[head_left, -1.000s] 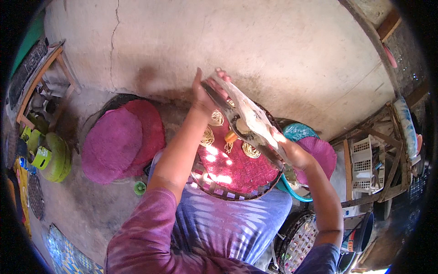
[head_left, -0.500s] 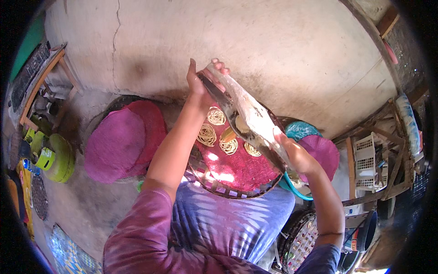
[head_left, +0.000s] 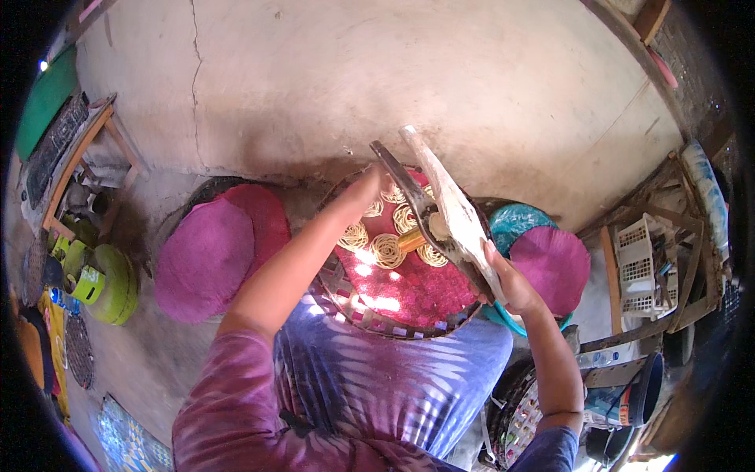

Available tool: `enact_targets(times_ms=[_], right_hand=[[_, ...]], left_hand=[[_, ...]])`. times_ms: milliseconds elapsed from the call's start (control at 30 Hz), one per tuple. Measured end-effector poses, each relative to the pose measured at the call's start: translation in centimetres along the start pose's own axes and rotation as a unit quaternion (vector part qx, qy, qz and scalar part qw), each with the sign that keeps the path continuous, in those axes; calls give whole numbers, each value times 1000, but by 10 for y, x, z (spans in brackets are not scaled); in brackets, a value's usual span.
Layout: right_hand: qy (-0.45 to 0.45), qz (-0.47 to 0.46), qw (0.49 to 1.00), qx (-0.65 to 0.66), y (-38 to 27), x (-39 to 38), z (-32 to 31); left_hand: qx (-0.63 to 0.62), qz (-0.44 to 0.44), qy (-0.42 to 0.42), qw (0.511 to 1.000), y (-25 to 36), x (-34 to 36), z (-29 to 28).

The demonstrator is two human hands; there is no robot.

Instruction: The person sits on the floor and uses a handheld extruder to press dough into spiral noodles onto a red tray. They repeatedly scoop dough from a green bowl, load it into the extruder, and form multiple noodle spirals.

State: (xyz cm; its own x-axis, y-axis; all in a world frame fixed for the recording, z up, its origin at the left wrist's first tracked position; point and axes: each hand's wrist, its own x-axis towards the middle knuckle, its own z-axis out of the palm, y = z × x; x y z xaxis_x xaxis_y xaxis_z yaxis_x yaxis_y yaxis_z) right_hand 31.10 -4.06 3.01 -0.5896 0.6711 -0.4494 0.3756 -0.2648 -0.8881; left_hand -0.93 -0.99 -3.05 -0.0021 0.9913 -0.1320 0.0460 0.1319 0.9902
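- Your right hand (head_left: 515, 287) closes around the near right end of a two-lever press (head_left: 450, 200), thumb on the pale upper lever.
- Your left hand (head_left: 379, 187) is at the far left part of the dark lower lever; its fingers are mostly hidden, so its grip cannot be told.
- The press slants above a round woven tray (head_left: 399, 333) at your lap, its levers apart at the far end.
- A pale mass (head_left: 438, 227) shows between the levers; a yellowish cylinder (head_left: 410, 240) juts beneath, its end beside a noodle coil (head_left: 386, 252).
- Done: several coils lie formed on the far part of the red sheet (head_left: 421, 299).
- Left: the pale mass appears unspent, and the sheet's near part carries only sunlight patches, suggesting work partway along.
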Motion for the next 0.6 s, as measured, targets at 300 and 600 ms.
enact_targets(times_ms=[300, 600], right_hand=[[7, -71, 996, 57, 23, 2, -2], [31, -126, 991, 21, 35, -8, -13]], left_hand=[[123, -83, -76, 986, -67, -5, 34], [445, 177, -18, 878, -48, -61, 27]])
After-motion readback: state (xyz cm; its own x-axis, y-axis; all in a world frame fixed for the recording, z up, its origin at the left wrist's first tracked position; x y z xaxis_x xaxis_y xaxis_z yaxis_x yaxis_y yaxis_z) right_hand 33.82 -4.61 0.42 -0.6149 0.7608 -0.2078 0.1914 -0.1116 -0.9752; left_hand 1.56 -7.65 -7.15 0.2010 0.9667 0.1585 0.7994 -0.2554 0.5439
